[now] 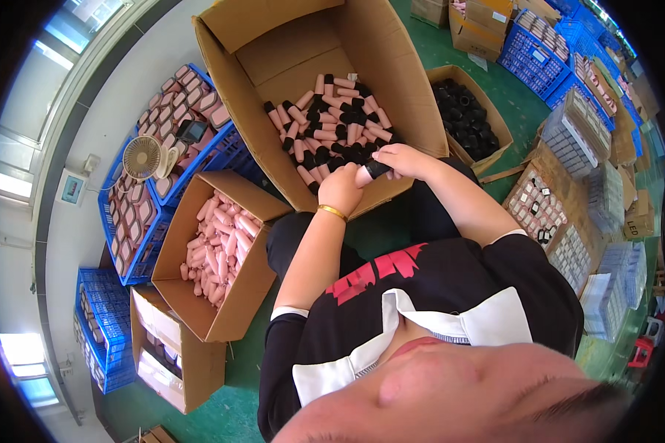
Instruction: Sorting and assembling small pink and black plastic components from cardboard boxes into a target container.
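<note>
Two hands are meeting at the near rim of the large cardboard box, and between them they are working on one pink tube with a black cap. The left hand, with a gold bangle at its wrist, is closing round the pink body of the tube, while the right hand is pinching its fingers together on the black cap at the tube's end. Whether the cap is fully seated is too small to tell.

Judging by how things are lying, the work is somewhere in the middle. The large box is already holding a good heap of capped tubes, pink bodies with black ends, though much of its floor is showing bare toward the far wall, so it is far from full. The smaller box to the person's left is still holding a deep pile of bare pink tubes with no black ends, and the box to the right is still loaded with loose black caps. So plenty of both parts is waiting, and the piece in hand is sitting just above the capped heap, not yet dropped in
</note>
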Demonstrator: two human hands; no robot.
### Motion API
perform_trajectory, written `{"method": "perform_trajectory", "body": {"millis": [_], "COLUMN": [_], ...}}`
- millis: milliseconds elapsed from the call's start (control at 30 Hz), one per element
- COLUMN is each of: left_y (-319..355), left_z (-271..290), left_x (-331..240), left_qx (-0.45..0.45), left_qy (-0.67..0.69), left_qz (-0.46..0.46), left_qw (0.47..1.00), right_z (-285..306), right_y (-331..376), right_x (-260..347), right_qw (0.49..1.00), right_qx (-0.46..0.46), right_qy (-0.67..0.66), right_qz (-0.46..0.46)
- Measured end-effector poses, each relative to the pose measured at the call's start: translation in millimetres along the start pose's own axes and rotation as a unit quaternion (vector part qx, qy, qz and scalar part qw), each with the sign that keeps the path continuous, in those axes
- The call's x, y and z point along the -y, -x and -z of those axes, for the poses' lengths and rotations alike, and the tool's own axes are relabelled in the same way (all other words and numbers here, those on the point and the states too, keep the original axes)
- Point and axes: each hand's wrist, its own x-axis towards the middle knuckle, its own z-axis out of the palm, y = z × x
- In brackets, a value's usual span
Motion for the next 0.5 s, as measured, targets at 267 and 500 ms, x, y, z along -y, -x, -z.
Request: {"method": "perform_trajectory", "body": {"millis": [267,500], "left_y": [4,5], "left_z": [0,-2], "left_x": [0,0], "left_qx": [0.003,0.012], "left_qy": [0.013,0.017], "left_qz": [0.011,0.021], "left_qw": [1.0,1.0], "right_z": [5,-5], "right_y": [11,3], "right_x": [31,-13], "right_qw": [0.99,0.981], "right_qx": [0.088,0.007], "right_qy": [-0.048,-0.027], "right_qz": [-0.096,0.194]}}
